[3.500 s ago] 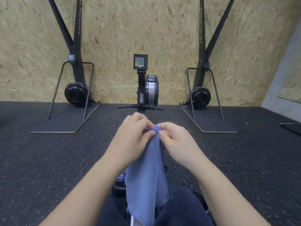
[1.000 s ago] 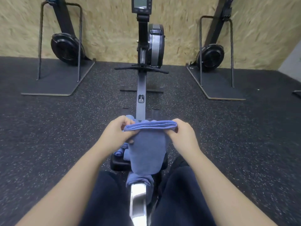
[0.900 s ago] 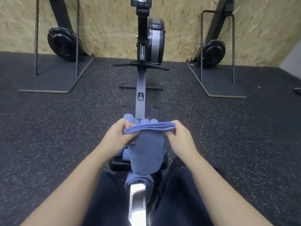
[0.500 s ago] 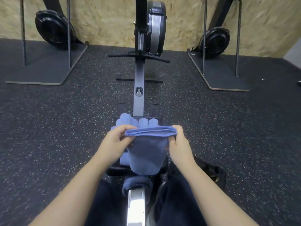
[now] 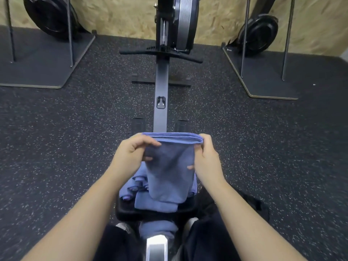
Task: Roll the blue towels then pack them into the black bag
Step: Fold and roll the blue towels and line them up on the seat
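A folded blue towel [image 5: 169, 172] hangs in the air, stretched flat between my two hands. My left hand [image 5: 131, 153] pinches its top left corner and my right hand [image 5: 205, 157] pinches its top right corner. Below it, on the black rower seat [image 5: 124, 210], lie several rolled blue towels [image 5: 131, 191] and a flat blue towel [image 5: 156, 204]. Another blue towel [image 5: 158, 229] droops over the rail between my knees. A black bag [image 5: 252, 204] shows partly on the floor to the right of my right forearm.
I sit astride a rowing machine whose grey rail [image 5: 161, 87] runs forward to the flywheel [image 5: 180, 21]. Two ski machines on dark platforms [image 5: 41, 63] [image 5: 267, 76] stand left and right against the chipboard wall. Speckled black rubber floor surrounds everything.
The view has tilted down. My hands spread from pinching one bunched corner to holding the towel folded and wide, then lowered it slightly over the seat. The rolled towels are now mostly behind it.
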A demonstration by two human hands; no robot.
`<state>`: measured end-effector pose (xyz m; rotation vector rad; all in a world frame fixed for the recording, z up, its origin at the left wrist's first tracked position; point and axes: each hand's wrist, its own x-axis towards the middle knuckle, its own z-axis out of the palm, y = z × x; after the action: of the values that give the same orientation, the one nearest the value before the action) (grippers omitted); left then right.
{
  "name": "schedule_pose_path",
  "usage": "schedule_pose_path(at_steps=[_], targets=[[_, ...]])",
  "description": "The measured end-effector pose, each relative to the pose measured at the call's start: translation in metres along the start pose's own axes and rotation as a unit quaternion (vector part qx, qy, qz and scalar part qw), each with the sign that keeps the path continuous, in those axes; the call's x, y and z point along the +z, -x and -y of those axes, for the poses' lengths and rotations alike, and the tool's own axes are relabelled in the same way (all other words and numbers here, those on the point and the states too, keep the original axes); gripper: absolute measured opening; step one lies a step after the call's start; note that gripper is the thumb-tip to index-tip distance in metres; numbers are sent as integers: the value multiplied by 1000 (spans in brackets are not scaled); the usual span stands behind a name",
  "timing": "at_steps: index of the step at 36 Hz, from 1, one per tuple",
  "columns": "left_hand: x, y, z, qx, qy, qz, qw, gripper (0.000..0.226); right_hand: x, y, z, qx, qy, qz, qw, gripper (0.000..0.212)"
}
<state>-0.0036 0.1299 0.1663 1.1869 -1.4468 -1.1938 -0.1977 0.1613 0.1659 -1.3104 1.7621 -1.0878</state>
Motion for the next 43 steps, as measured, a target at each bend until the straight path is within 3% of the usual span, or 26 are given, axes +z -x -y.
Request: schedule_pose_path(at_steps=[8, 17, 23, 27, 30, 39, 43], targets=[[2, -63, 34, -19, -19, -18, 999, 72, 18, -61, -10, 20, 7, 9, 1000, 13], [16, -113, 69, -10, -29, -52, 998, 47, 39, -112, -36, 46, 11, 3, 999, 12], [24, -126, 105, 3, -148, -44, 988, 33, 58, -134, -61, 57, 31, 7, 998, 13], [25, -129, 117, -21, -211, 4, 977, 46, 64, -139, -71, 53, 51, 21, 997, 26], [22, -122, 120, -21, -218, 38, 975, 52, 61, -138, -73, 38, 75, 42, 996, 39], [18, -42, 130, 142, -290, 86, 942, 57, 56, -76, -88, -42, 116, 103, 987, 44], [19, 15, 143, 110, -315, 101, 937, 63, 53, -29, -100, -46, 140, 123, 981, 46]])
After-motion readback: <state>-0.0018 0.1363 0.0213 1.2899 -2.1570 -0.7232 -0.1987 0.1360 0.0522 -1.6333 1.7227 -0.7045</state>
